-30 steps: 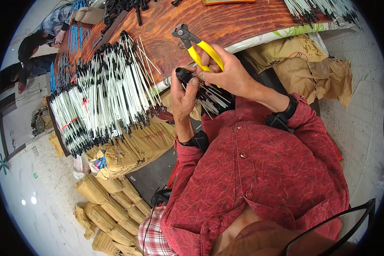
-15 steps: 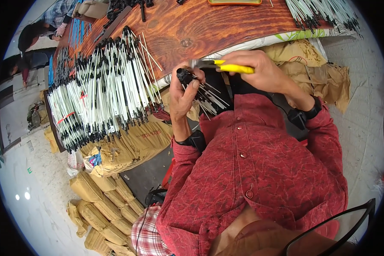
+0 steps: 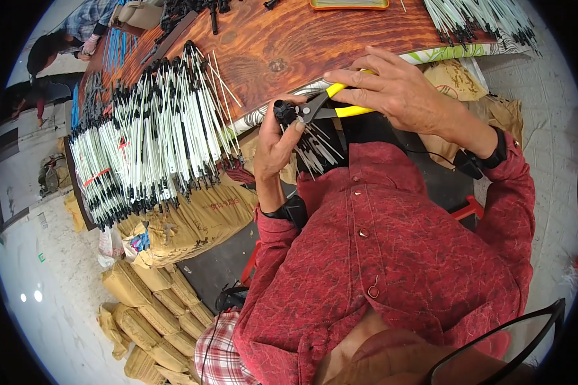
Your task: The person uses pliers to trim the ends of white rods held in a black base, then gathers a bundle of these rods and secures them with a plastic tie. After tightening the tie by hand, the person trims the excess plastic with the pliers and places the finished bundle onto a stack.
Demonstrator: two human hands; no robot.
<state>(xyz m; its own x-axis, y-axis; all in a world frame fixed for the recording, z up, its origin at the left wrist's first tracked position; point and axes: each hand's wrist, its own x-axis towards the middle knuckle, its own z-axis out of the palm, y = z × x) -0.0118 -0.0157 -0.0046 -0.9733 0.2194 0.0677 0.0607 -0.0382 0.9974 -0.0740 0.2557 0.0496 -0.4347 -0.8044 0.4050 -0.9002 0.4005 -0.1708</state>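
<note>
Centrally, in the head view, the left hand point(image 3: 275, 151) was curled closed around a black fitting point(image 3: 284, 111), thumb at its near side, at the upper centre of the frame. Thin pale rods point(image 3: 318, 151) fanned out just below; whether they joined the fitting could not be told. To the right of these, the right hand point(image 3: 398, 93) was partly closed, its fingers loosely bent about the spread yellow handles of the pliers point(image 3: 352, 111), whose dark head lay just beside the fitting; contact could not be made out. Beyond both hands, the brown wood-grained surface point(image 3: 289, 45) crossed the top of the frame. It bore a dense pile of white rods with black ends point(image 3: 151, 135) at left, further pale rods point(image 3: 481, 19) at upper right, and an orange-rimmed tray point(image 3: 350, 8) at the top edge. Brown packages point(image 3: 151, 295) were stacked at lower left.
</note>
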